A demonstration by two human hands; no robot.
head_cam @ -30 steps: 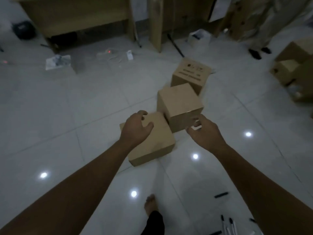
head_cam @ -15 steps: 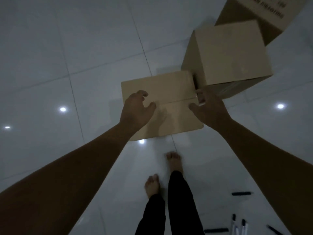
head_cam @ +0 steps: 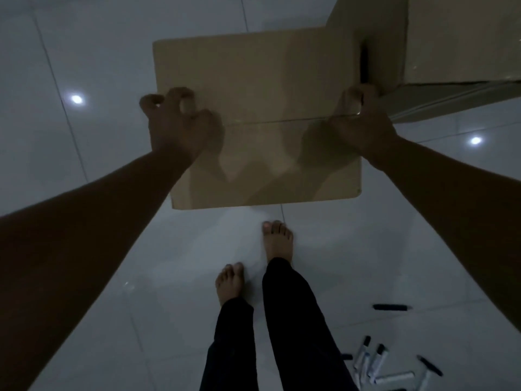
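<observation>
A closed brown cardboard box (head_cam: 259, 80) lies on the white tiled floor right in front of me, its top seam running left to right. My left hand (head_cam: 174, 122) grips its left edge, fingers curled over the side and thumb on top. On the opposite edge my right hand (head_cam: 363, 122) holds the box, with its fingers reaching down into the narrow gap beside a second, taller cardboard box (head_cam: 451, 38). The fingertips of both hands are hidden behind the box sides.
The taller box stands against the first one at the upper right. My bare feet (head_cam: 277, 241) are just in front of the box. Several markers (head_cam: 375, 362) and pens lie scattered on the floor at the lower right.
I have bent much closer over the box. Both hands slid from its top outward to its left and right edges and closed on them.
</observation>
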